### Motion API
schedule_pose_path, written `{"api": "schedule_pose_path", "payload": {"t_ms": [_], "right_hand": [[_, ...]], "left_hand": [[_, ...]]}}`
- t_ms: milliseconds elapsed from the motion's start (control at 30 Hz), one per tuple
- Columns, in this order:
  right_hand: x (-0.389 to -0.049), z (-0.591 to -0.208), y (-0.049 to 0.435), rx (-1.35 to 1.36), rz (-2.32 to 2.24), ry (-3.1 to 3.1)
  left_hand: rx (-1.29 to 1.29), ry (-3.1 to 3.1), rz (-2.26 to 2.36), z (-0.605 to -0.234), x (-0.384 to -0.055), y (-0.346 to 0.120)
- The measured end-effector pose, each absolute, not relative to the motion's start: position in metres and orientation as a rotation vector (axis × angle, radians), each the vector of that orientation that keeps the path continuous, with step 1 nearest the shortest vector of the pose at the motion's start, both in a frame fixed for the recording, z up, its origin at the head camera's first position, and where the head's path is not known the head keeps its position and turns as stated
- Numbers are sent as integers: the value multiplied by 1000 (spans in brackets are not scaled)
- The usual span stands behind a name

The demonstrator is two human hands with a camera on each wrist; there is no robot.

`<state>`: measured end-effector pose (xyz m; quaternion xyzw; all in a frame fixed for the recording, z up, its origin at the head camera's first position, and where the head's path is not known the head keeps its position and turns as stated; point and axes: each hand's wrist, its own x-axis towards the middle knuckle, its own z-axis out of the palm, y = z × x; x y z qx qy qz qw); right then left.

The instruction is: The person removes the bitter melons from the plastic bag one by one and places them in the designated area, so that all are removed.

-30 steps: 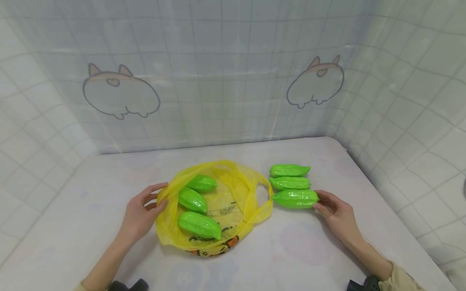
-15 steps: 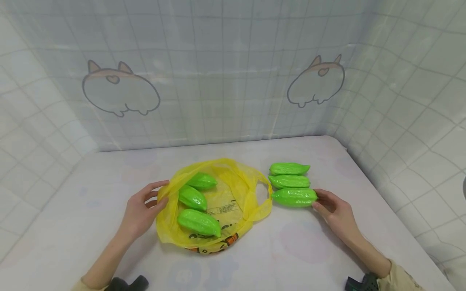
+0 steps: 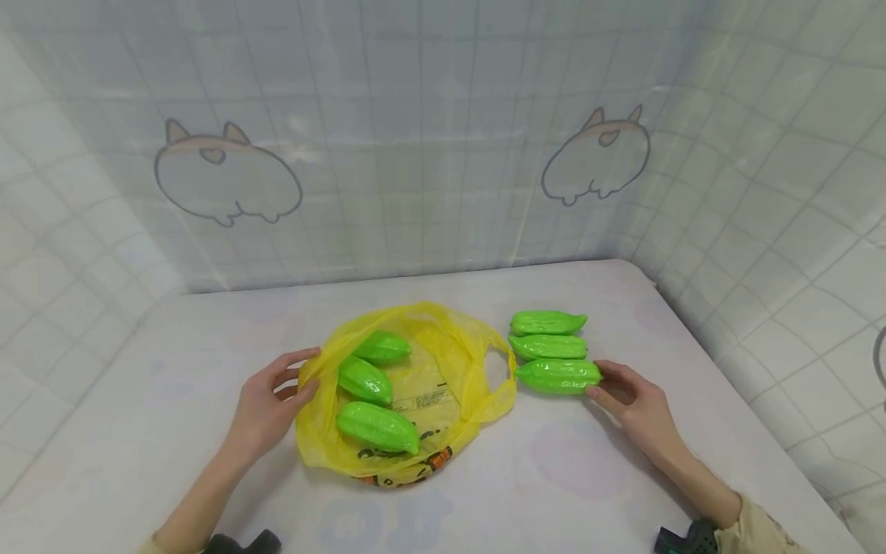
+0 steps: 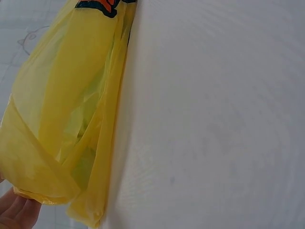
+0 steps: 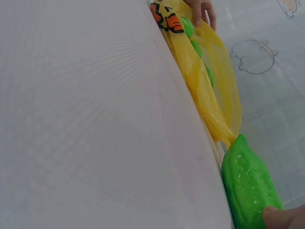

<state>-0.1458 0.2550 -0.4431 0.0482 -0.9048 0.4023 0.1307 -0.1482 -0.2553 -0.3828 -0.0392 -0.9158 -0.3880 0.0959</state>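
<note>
Green gourd (image 3: pixel 557 377) crosswise, tip toward yellow bag (image 3: pixel 476 396); right hand (image 3: pixel 638 408) pinches end, left hand (image 3: pixel 265 404) holds bag.

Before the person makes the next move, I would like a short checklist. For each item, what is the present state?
1. Mouth of the yellow bag open: ok, it gapes.
2. Left grip on the bag's edge: ok.
3. Right grip on the front green vegetable: ok, at its right end.
4. That vegetable's tip clear of the bag's handle: not ok, they appear to touch.
5. Right grip firm enough to lift: cannot tell.
</note>
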Motion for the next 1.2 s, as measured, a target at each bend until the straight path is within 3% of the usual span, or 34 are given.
{"api": "schedule_pose_path", "payload": {"t_ms": [1200], "right_hand": [[-144, -441, 252, 96, 1189, -2637]], "left_hand": [[-98, -2726, -1145, -383, -146, -256]]}}
